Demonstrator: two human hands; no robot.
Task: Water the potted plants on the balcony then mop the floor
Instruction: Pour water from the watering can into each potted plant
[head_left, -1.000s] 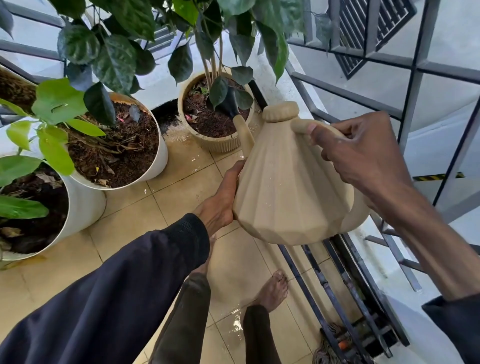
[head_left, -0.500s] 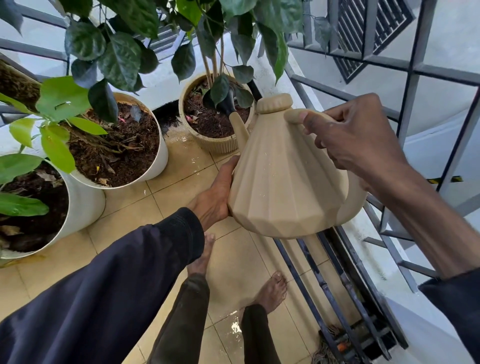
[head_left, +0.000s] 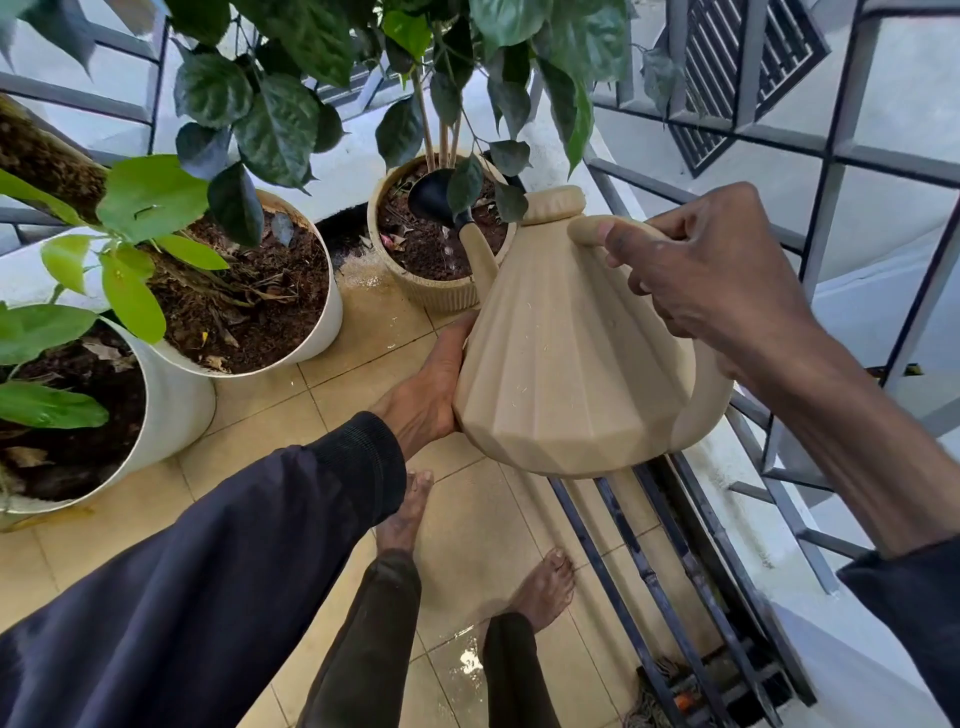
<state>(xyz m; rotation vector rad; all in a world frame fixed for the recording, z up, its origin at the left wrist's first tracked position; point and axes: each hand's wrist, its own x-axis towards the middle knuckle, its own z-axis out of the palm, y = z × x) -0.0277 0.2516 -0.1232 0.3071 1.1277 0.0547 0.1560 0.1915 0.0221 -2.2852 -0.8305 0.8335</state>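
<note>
The beige faceted plastic watering can (head_left: 566, 364) has tipped further; its black rose (head_left: 434, 197) now drips over the far ribbed beige pot (head_left: 431, 296); right hand (head_left: 717, 280) grips the handle, left hand (head_left: 431, 389) presses flat against its side; watering proceeds, mopping waits.

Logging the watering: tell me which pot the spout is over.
The ribbed beige pot farthest away; the watering can's black rose hangs over its soil. The two smooth white pots sit left of it.

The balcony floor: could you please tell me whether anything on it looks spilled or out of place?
Yes: a wet patch glistens on the tiles beside the ribbed pot, and a small puddle lies near the bare feet.
</note>
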